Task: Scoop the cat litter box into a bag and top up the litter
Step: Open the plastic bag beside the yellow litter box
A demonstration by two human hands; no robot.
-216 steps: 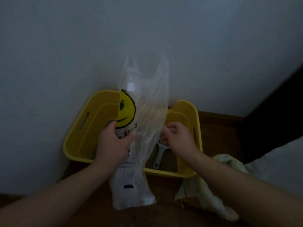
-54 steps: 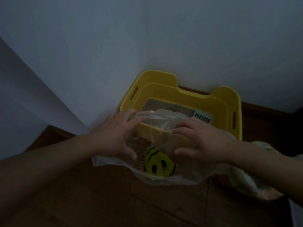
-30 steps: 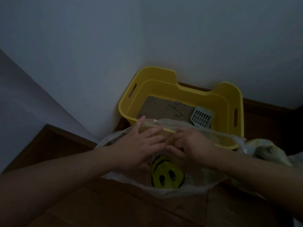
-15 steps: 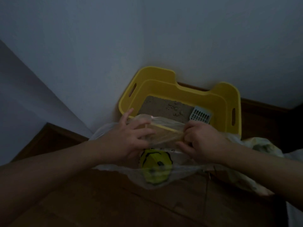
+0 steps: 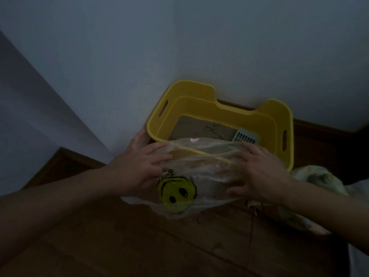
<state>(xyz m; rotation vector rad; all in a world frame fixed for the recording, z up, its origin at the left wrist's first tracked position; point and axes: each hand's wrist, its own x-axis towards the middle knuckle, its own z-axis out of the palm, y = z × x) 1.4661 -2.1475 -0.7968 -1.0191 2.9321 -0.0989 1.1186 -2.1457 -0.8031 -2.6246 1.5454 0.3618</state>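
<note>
A yellow litter box (image 5: 201,100) stands in the corner against the wall, with grey-brown litter (image 5: 201,129) inside. A pale blue slotted scoop (image 5: 245,137) lies in it at the right. A clear plastic bag (image 5: 199,166) with a yellow smiley face lies over the box's near rim and onto the floor. My left hand (image 5: 137,164) rests on the bag's left side with fingers spread over the plastic. My right hand (image 5: 259,172) presses on the bag's right side, fingers apart. The near part of the box is hidden by the bag.
The room is dim. A dark wooden floor (image 5: 139,246) spreads in front. A crumpled pale bag or cloth (image 5: 311,180) lies at the right beside the box. White walls (image 5: 179,37) meet behind the box; a wooden skirting board (image 5: 319,126) runs along the right.
Both hands have moved apart along the bag's mouth, the right hand spreading flat. The bag has been pulled wider over the box's near rim, with the smiley face turned.
</note>
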